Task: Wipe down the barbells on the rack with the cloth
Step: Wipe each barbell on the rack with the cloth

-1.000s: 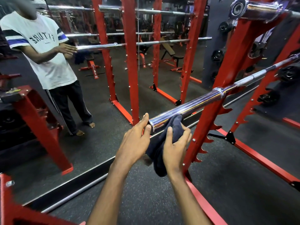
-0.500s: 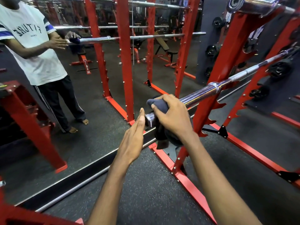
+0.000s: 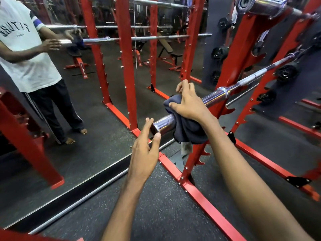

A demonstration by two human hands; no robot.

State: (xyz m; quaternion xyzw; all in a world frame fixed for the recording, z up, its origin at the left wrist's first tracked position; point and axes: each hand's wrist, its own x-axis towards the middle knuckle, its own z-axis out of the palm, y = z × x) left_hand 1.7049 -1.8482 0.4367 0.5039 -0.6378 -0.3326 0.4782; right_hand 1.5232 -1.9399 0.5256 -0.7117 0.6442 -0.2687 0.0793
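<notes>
Nearest, the left hand (image 3: 145, 145) is at the bar's (image 3: 213, 96) near end, fingers spread in a wide, loose grip: the fingertips and thumb seem to touch the end of the chrome sleeve (image 3: 164, 125) without closing on it. Just beyond, the right hand (image 3: 189, 105) presses the dark cloth (image 3: 185, 131) over the top of the sleeve, its grip folded around cloth and bar together; the cloth's loose tail hangs below.

From there the bar runs away up and to the right, past its collar (image 3: 224, 90), across the red rack (image 3: 239, 54), to a far end that is blurred. So the unwiped length lies far-right of the right hand, and that hand is the nearer one to it. Judged from this, the next stroke should slide along that axis, away from the body, while the left hand steadies the end. Another bar (image 3: 260, 4) rests higher on the rack, top right.
</notes>
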